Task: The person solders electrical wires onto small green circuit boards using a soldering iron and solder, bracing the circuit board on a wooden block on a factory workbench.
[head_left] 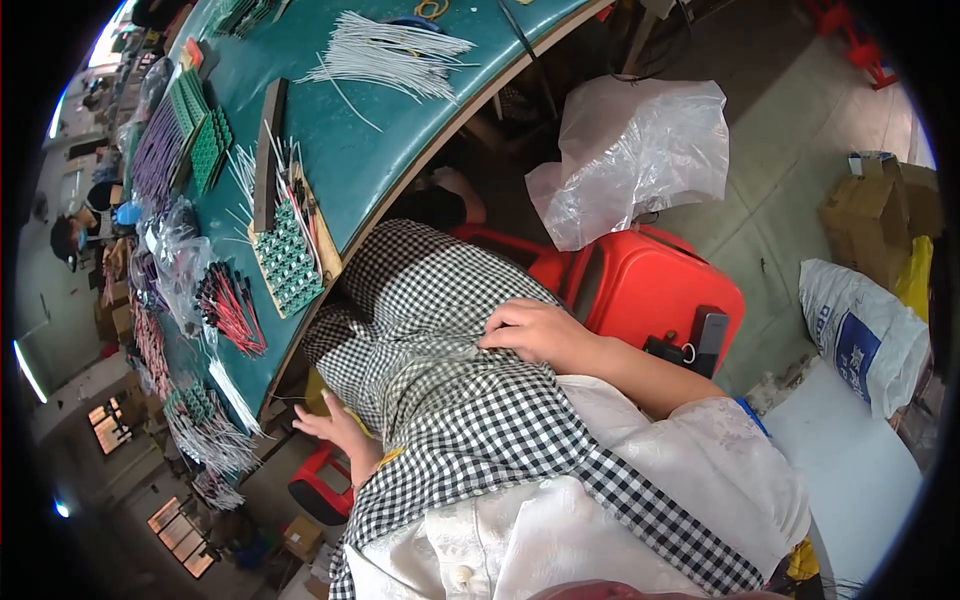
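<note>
A black-and-white checked apron (500, 430) covers my lap. My right hand (530, 332) lies on it with curled fingers, their tips pressed together on a fold of its cloth. Off the lap's left side, below the table edge, my left hand (338, 425) is held with its fingers apart and nothing visible in them. Nearest on the green table (345, 170) is a green, studded block (287, 262) on a wooden board, with white wires sticking out of it. A dark bar (268, 150) rests across the wires.
White wires (395, 55) lie in a heap at the far side. Red-and-black wires (232, 308), purple bundles (158, 165) and plastic bags (178, 245) crowd the table's left. To my right stands a red stool (660, 290) with clear plastic sheeting (640, 150) beside it; cardboard boxes (870, 220) sit farther off.
</note>
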`<move>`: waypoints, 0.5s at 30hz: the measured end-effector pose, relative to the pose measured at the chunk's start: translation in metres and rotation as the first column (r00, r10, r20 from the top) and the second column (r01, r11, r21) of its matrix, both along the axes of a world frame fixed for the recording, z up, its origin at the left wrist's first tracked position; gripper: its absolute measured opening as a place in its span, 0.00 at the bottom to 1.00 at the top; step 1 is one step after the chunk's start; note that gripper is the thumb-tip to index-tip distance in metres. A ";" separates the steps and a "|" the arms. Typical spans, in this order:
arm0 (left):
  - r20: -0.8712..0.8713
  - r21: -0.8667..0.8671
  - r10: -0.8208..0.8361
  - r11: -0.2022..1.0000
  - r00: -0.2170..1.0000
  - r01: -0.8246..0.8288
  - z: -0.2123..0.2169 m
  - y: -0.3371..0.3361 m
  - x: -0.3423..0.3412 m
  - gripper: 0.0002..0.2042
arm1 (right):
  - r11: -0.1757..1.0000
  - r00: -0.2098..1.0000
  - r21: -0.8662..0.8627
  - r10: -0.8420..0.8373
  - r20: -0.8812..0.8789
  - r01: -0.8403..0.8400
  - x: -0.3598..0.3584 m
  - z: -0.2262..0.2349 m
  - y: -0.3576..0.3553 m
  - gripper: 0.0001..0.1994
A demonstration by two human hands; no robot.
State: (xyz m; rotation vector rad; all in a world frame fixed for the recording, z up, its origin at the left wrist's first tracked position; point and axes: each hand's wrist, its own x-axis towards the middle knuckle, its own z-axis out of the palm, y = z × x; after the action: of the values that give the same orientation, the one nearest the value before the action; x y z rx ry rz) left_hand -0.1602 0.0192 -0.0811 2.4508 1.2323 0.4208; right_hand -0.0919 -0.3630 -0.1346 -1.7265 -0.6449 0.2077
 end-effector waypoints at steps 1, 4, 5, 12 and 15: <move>0.018 0.096 -0.017 0.995 1.000 0.016 0.004 0.007 -0.006 0.37 | 1.000 1.000 0.016 0.007 -0.005 -0.007 0.006 0.003 0.002 0.17; 0.064 0.225 -0.001 0.974 0.998 -0.014 0.009 0.018 -0.037 0.37 | 0.999 0.991 0.034 0.018 0.131 -0.023 0.044 0.024 0.011 0.15; 0.009 0.281 -0.002 0.960 1.000 0.000 0.006 0.023 -0.054 0.37 | 0.994 0.979 0.092 -0.083 0.187 0.067 0.061 0.039 0.017 0.14; -0.398 -0.106 0.075 0.986 0.914 -0.127 -0.052 0.000 -0.196 0.32 | 0.905 0.615 0.112 -0.365 0.699 0.409 0.181 0.107 0.077 0.13; -0.306 -0.432 0.305 0.800 0.902 -0.417 -0.078 -0.022 -0.205 0.18 | 0.943 0.484 0.079 -0.236 0.843 0.323 0.183 0.094 0.091 0.11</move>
State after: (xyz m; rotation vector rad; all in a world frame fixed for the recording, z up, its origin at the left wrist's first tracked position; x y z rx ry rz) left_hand -0.3651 -0.0031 -0.1588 1.8595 1.6757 -0.0817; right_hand 0.0913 -0.2719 -0.0404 -1.9455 -1.0374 -0.9433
